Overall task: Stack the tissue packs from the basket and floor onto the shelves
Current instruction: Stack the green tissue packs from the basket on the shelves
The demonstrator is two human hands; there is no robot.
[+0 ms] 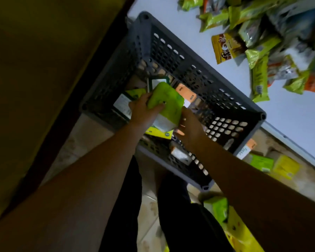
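I look straight down into a dark grey perforated basket on the floor. My left hand grips a lime-green tissue pack above the basket's inside. My right hand is next to the pack's right lower edge with fingers spread; whether it touches the pack is unclear. Under the hands lie more packs: an orange one, a white-labelled one and a yellow-green one. Green and yellow packs lie on the floor by my right leg.
A white shelf surface at the right carries a heap of green and orange snack bags. Below its edge stand green and yellow packs. A dark wall or cabinet side fills the left. My legs stand on tiled floor.
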